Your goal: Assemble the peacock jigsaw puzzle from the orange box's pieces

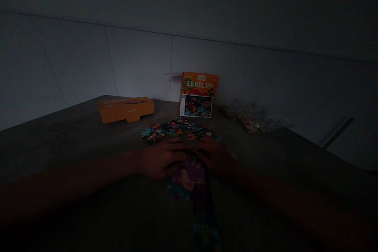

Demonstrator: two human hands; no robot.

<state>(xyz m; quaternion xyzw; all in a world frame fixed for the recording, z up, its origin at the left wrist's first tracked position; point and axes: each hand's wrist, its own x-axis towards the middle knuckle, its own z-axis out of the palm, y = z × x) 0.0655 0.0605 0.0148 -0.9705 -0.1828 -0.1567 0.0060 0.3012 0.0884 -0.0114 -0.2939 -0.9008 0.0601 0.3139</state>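
A partly joined jigsaw puzzle [191,179] lies in front of me, purple and dark blue with a pale bird-like figure, its strip running down toward the bottom edge. My left hand [163,157] is closed at the upper left of this puzzle, thumb low and fingers reaching across its top. From the other side my right hand [214,155] grips the top edge with bent fingers. The fingertips of both hands nearly meet there. Any single piece between them is hidden by fingers and darkness. Just beyond spreads a pile of loose jigsaw pieces [159,130].
An orange "LEVEL UP!" box [201,82] stands upright at the back, a picture card [197,106] leaning on it. To the left lies an opened orange box [126,110]. Clear plastic bags [260,120] with contents sit at the right. The grey table [73,126] meets a wall behind.
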